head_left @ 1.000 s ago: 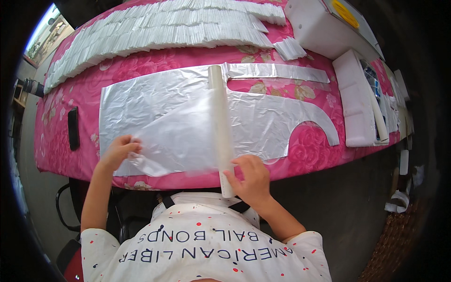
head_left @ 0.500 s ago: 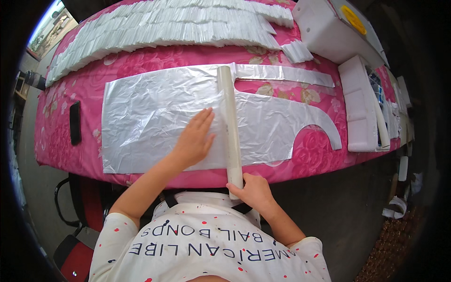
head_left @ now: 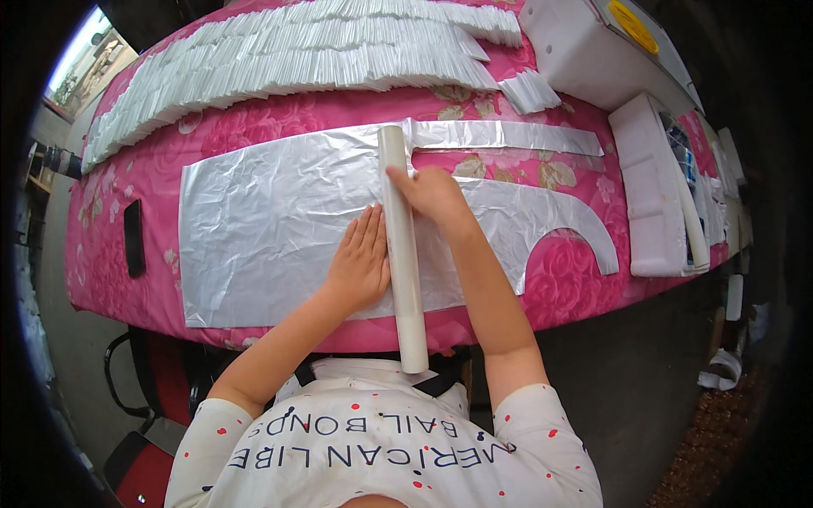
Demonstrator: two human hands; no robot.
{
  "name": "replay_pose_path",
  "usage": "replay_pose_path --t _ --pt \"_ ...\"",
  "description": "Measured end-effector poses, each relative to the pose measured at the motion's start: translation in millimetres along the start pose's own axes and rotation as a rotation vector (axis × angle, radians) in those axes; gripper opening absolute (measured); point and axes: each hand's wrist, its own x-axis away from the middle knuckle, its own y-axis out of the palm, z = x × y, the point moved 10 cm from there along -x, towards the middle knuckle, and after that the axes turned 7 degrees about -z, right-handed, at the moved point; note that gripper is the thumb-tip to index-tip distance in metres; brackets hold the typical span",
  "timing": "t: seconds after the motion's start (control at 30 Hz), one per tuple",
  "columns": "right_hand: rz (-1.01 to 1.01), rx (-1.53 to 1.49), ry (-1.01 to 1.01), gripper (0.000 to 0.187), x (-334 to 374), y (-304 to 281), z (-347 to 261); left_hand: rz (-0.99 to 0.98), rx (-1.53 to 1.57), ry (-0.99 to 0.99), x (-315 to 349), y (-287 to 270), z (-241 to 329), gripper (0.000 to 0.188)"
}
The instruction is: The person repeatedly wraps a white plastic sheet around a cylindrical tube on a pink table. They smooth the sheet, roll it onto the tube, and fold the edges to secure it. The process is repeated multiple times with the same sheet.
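A folded silvery-white plastic apron (head_left: 262, 237) lies flat and wrinkled on the table, its strap and curved cut-out pointing right. Across it rests a long pale tube (head_left: 405, 279), its near end reaching past the table edge toward my body. My left hand (head_left: 360, 267) presses flat on the apron, fingers stretched out, right against the tube's left side. Over on the tube's right side, toward its far end, my right hand (head_left: 432, 193) grips it with the thumb on top; its other fingers are partly hidden.
A pink flowered cloth (head_left: 279, 110) covers the table. Rows of folded white plastic packs (head_left: 279, 59) fill the far side. A black phone (head_left: 134, 239) lies at left. White foam boxes (head_left: 648, 186) stand at right, and a red-black chair (head_left: 165, 381) is at lower left.
My right hand has moved from the tube's near end up toward its far end. The tube has shifted slightly left and nearer. My left hand has slid a little toward me, beside the tube.
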Motion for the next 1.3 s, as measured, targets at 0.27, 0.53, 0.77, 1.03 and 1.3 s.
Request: replay_pose_path --t 0.27,0.53,0.77,1.03,1.3 --pt "-0.035 -2.024 -0.404 0.019 -86.3 -27.7 45.1 0.006 0.002 -0.005 -1.9 -2.0 2.4 0.062" --pt "0.543 -1.735 -0.724 0.026 -2.3 -230.5 117.8 0.004 0.047 -0.008 -1.2 -1.0 0.5 0.063" --pt "0.186 -0.788 -0.717 0.026 22.1 -27.1 -142.9 0.018 0.034 0.006 -0.5 0.6 0.5 0.062" --pt "0.03 0.076 -0.716 0.044 15.9 240.9 -226.9 0.014 0.052 0.03 -3.8 7.9 1.7 0.07" --pt "-0.034 -0.173 -0.95 0.053 106.0 112.5 -191.1 0.243 0.548 -0.042 5.3 -28.0 -42.8 0.061"
